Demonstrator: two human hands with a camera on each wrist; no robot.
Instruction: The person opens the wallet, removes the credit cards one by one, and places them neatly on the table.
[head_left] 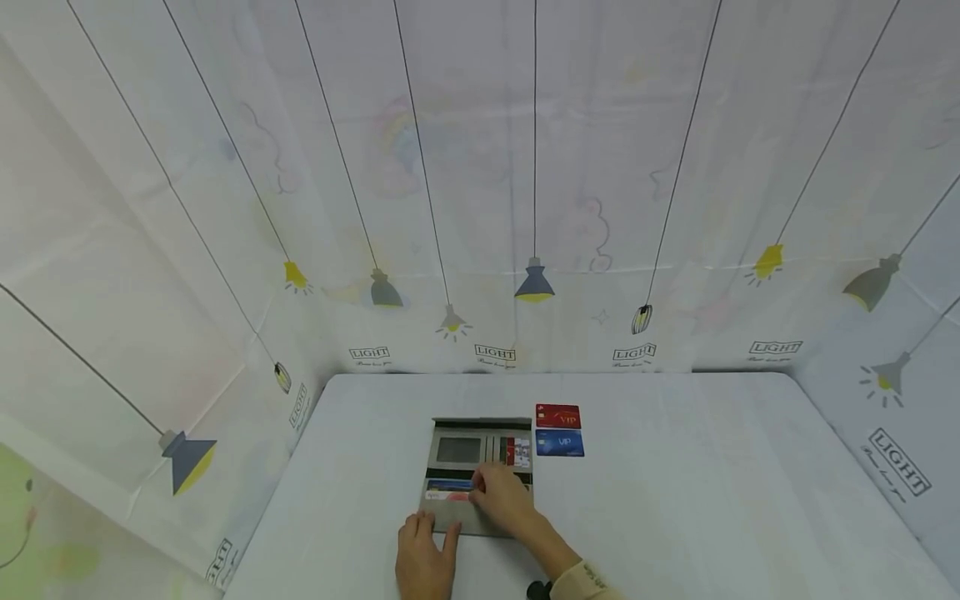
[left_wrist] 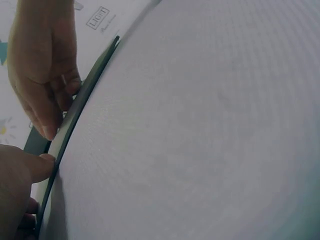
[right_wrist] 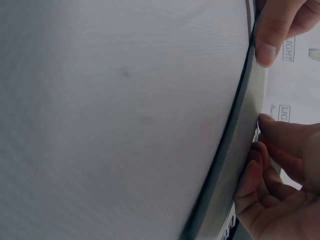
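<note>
Head view only: red card [head_left: 558, 415], blue card [head_left: 559, 442] beside wallet [head_left: 480, 450]. Left hand [head_left: 424, 560] flat, pressing wallet edge; right hand [head_left: 504, 497] pinches tucked card [head_left: 448, 490].

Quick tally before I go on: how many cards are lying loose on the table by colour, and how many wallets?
Red loose cards: 1, the red card
Blue loose cards: 1, the blue card
Wallets: 1, the open grey wallet, with more cards tucked in its slots, too small to count
Total: 3 things on the table
</note>
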